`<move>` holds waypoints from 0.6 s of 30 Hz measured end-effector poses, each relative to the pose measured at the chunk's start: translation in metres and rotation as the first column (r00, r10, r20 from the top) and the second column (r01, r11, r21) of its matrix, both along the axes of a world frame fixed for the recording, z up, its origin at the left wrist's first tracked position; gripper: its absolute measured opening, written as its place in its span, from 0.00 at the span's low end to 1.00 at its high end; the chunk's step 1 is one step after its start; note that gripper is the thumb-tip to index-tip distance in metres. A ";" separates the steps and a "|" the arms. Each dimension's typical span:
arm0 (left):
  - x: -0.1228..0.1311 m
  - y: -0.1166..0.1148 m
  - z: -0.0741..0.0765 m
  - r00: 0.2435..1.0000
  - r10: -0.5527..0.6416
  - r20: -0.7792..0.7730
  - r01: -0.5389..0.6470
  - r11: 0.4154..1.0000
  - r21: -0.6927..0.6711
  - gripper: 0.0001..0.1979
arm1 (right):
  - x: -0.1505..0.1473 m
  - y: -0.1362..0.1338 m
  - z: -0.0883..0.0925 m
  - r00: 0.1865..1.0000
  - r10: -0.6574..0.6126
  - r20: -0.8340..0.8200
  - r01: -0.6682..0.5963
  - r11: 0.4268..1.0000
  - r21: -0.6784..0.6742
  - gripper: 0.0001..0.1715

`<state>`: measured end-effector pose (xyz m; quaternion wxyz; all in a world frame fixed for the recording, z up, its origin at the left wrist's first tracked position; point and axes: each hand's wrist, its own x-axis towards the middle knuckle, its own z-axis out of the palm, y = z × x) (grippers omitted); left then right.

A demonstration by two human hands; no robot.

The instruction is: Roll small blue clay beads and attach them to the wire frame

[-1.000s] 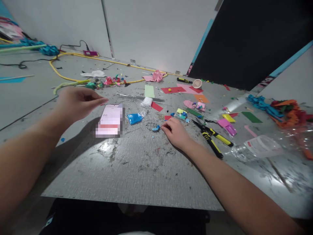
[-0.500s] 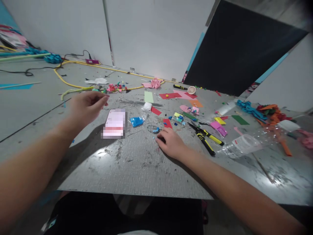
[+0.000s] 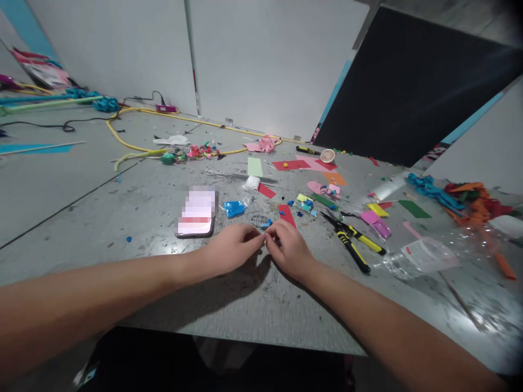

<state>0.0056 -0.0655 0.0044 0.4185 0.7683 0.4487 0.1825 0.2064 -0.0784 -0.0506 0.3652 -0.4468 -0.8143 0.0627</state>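
Note:
My left hand (image 3: 232, 247) and my right hand (image 3: 291, 249) meet fingertip to fingertip low over the grey table, each closed in a pinch. Whatever lies between the fingertips is too small or hidden to make out. Just beyond them is a small loop of thin wire (image 3: 258, 220) with blue bits (image 3: 267, 223) at its right end. A blue packet (image 3: 234, 208) lies past my left hand, and a red paper strip (image 3: 287, 216) is behind my right hand. Left of the packet lies a phone (image 3: 197, 211) with a lit, blurred screen.
Pliers with black and yellow handles (image 3: 352, 239) lie open to the right, near a clear plastic bottle (image 3: 425, 256). Coloured paper, clay packets (image 3: 376, 224) and thin metal rods (image 3: 229, 176) are scattered beyond. A yellow cable (image 3: 196, 120) curves along the back by a white wall.
My left hand has come down and right from above the phone to meet my right hand. My right hand stays by the wire loop. The view has shifted slightly.

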 end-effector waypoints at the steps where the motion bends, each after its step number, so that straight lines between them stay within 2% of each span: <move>1: 0.003 0.001 -0.001 0.999 0.007 0.047 -0.004 0.998 -0.069 0.18 | 0.001 -0.002 0.002 1.000 0.021 -0.017 -0.021 1.000 0.021 0.10; 4: 0.005 0.005 -0.005 0.984 0.047 0.174 -0.012 0.979 -0.202 0.18 | 0.002 -0.004 0.006 0.995 0.078 -0.057 -0.073 0.993 0.088 0.09; 8: 0.002 0.008 -0.015 0.954 0.087 0.287 0.003 0.954 -0.299 0.17 | 0.003 -0.006 0.007 0.989 0.109 -0.105 -0.090 0.982 0.167 0.07; 12: -0.001 0.008 -0.020 0.877 0.170 0.450 0.049 0.899 -0.435 0.14 | 0.003 -0.010 0.009 0.984 0.107 -0.142 -0.074 0.973 0.219 0.08; 14: -0.002 0.008 -0.020 0.855 0.190 0.483 0.062 0.887 -0.458 0.13 | 0.003 -0.011 0.010 0.981 0.127 -0.146 -0.094 0.973 0.213 0.11; 18: -0.002 0.007 -0.019 0.863 0.204 0.462 0.050 0.876 -0.480 0.12 | 0.004 -0.012 0.011 0.976 0.135 -0.171 -0.099 0.975 0.201 0.13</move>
